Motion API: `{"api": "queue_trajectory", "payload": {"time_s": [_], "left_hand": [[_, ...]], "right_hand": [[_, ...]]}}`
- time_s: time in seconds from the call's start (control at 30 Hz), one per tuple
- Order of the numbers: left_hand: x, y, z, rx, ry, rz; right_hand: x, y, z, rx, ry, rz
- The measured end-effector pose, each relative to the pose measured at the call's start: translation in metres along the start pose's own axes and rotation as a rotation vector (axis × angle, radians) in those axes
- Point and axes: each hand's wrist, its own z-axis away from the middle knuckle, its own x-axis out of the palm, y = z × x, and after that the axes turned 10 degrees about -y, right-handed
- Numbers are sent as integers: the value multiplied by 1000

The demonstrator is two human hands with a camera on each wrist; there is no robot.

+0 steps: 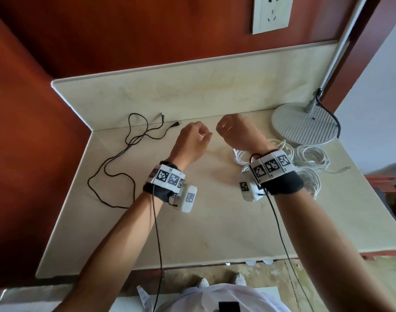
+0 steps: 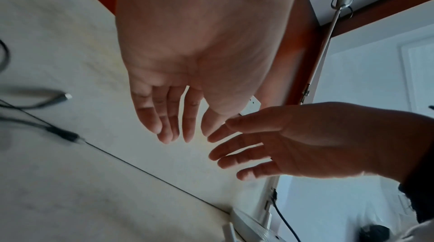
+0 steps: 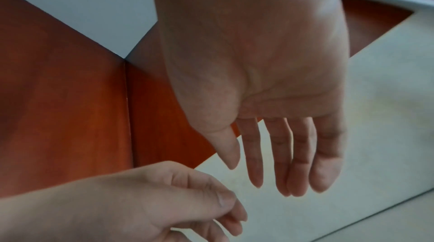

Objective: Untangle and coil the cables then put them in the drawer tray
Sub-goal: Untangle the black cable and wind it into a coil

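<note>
A thin black cable (image 1: 127, 152) lies in loose loops on the left of the beige counter (image 1: 210, 221), its plugs (image 2: 63, 134) near the back wall. A heap of white cables (image 1: 309, 161) lies on the right, partly hidden behind my right wrist. My left hand (image 1: 198, 137) and right hand (image 1: 229, 129) hover side by side above the counter's middle, between the two cables. Both hold nothing. In the wrist views the left hand's fingers (image 2: 164, 127) and the right hand's fingers (image 3: 281, 162) hang straight and relaxed. No drawer tray is in view.
A round white lamp base (image 1: 305, 124) with a slanted pole stands at the back right, next to the white cables. A wall socket (image 1: 271, 14) sits on the red-brown wall above. The counter ends at a front edge, with the floor below.
</note>
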Motion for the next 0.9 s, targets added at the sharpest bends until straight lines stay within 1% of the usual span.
{"api": "queue_trajectory", "payload": {"time_s": [0.07, 0.13, 0.27, 0.37, 0.47, 0.57, 0.63, 0.7, 0.73, 0.8, 0.87, 0.9], "left_hand": [[-13, -13, 13, -33, 46, -16], [-28, -28, 27, -86, 84, -48], [-57, -66, 60, -242, 150, -159], [-78, -94, 83, -407, 130, -287], [-95, -115, 99, -575, 123, -356], [-106, -136, 101, -722, 80, -340], [-112, -148, 100, -780, 33, -290], [-118, -157, 98, -785, 10, -242], [-121, -158, 97, -758, -6, -220], [-125, -158, 93, -636, -34, -208], [-127, -153, 88, -471, -13, -165], [-128, -150, 85, -393, 8, -126]], "right_hand": [[14, -16, -8, -40, -34, -25], [31, -33, -16, -70, -105, -55], [68, -67, -34, -102, -272, -62], [99, -93, -44, -120, -402, -82], [132, -117, -50, -128, -524, -108], [160, -136, -53, -142, -619, -90], [173, -146, -54, -149, -653, -70], [178, -152, -57, -136, -643, -55], [179, -153, -59, -122, -632, -66], [177, -154, -64, -80, -598, -99], [174, -152, -72, -22, -546, -168], [172, -150, -76, 10, -509, -243]]}}
